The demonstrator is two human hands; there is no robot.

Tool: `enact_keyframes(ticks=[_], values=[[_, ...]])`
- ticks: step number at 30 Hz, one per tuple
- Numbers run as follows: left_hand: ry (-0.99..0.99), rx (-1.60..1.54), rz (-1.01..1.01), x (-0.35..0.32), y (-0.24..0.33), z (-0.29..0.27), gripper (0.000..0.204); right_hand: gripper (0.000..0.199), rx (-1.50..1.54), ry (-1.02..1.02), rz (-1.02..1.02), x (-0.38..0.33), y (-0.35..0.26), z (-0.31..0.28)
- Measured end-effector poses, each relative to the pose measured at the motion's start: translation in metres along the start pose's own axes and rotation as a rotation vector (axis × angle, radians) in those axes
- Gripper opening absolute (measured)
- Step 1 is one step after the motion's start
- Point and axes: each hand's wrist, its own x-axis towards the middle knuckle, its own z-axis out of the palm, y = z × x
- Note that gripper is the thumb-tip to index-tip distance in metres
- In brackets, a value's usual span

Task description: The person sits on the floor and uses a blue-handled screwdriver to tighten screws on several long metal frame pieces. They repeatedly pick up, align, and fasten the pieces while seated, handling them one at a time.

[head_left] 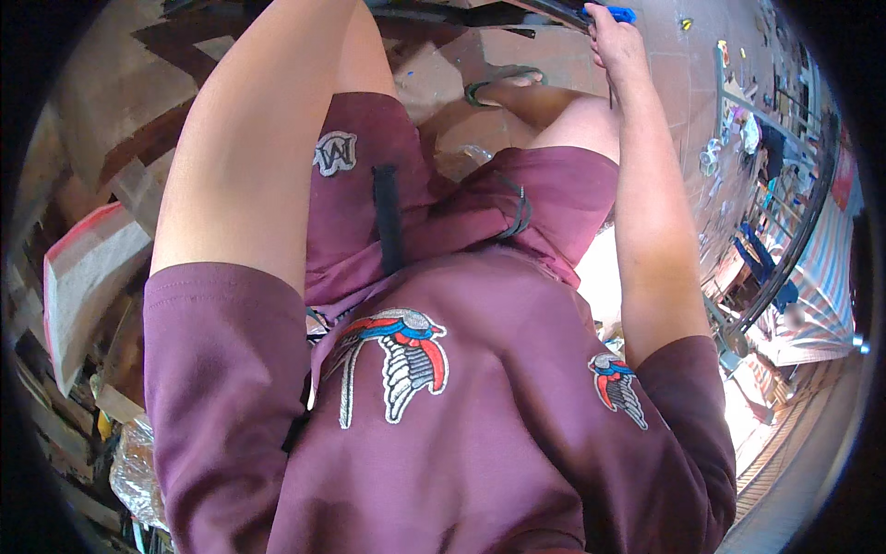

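Note:
My right hand (616, 44) is at the top right of the head view, at the end of my outstretched arm. Its fingers are closed around a blue-handled tool (620, 14), whose exact kind I cannot make out. Close beside this hand, a dark bar (554, 9) runs along the top edge. My left arm (249, 138) reaches up past the upper edge, so the left hand is out of the picture.
My bent legs and a sandalled foot (508, 88) are on the tiled floor (669, 83). At left lie a white slab with a red edge (97, 277), wood pieces and clear plastic wrap (138, 471). Scattered items and a striped sheet (817, 286) are at right.

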Motion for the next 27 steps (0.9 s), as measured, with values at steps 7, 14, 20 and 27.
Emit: enact_keyframes(ticks=[7, 14, 20, 27], values=[[-0.017, 0.015, -0.039, 0.0, 0.003, -0.005, 0.054, 0.056, -0.225, 0.218, -0.232, -0.006, 0.012, 0.019], [0.012, 0.015, -0.019, 0.001, 0.001, 0.0, 0.055, 0.049, 0.308, 0.252, 0.163, -0.029, -0.021, 0.052], [-0.008, 0.039, -0.044, 0.002, 0.0, 0.0, 0.056, 0.058, 0.17, 0.413, 0.259, -0.025, -0.046, 0.082], [0.0, 0.045, -0.068, 0.005, -0.001, -0.001, 0.059, 0.067, -0.133, 0.402, 0.159, -0.009, -0.044, 0.078]])
